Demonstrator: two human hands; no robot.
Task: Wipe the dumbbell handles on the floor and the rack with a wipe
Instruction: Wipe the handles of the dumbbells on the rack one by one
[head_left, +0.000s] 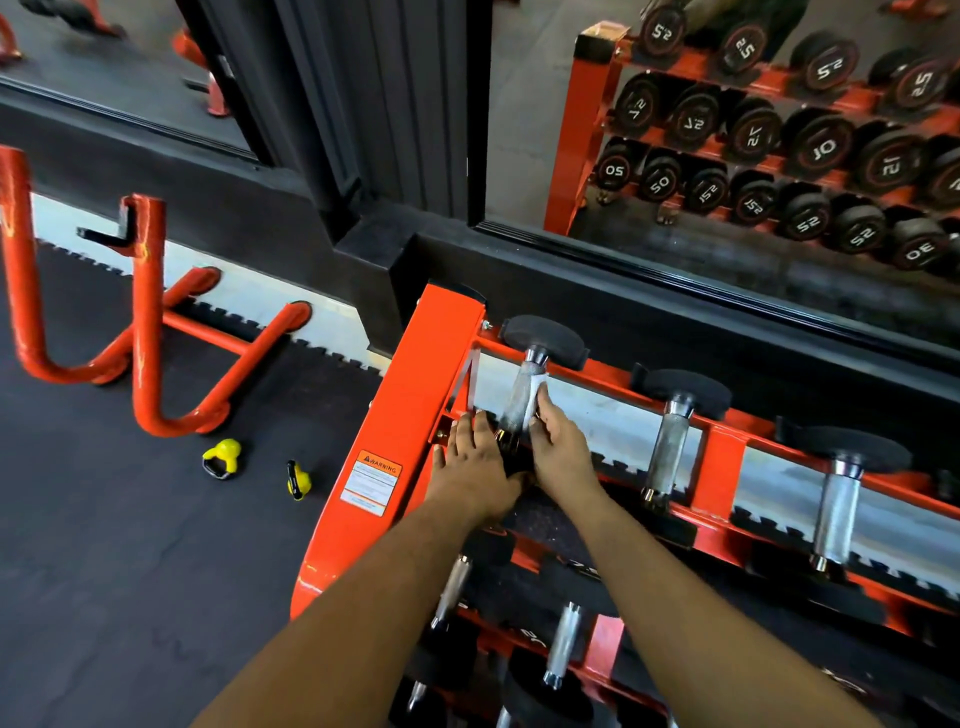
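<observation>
Left hand (475, 457) flat, fingers straight, bracing the near black rubber dumbbell head. Right hand (558, 447) pinches white wipe (537, 397) against knurled steel dumbbell handle (519, 400), top tier of orange steel rack (415, 410). Advice: wrap wipe fully, twist while sliding full length.

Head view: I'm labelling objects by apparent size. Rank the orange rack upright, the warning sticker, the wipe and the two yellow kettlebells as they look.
1. Upright
2. Warning sticker
3. The two kettlebells: alike, unranked
4. Wipe, partly hidden by the right hand
</observation>
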